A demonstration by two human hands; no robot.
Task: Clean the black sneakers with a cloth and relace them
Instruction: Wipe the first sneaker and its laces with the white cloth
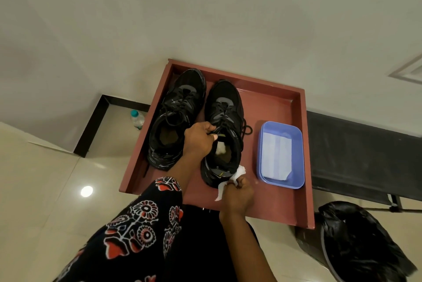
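While her left hand point(198, 137) is gripping the tongue of the right black sneaker point(225, 131) on the red tray point(277, 201), her right hand point(238, 195) is pinching the white cloth point(230, 180) against its heel, apparently wiping; relacing looks to be coming later.

Water bottle point(137, 119) on floor (left of red tray point(274, 195)); black-bagged bin point(356, 243) at right.

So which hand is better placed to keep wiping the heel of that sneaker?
Right. The right hand already pinches the white cloth against the right sneaker heel; the left hand is busy gripping its tongue, steadying it.
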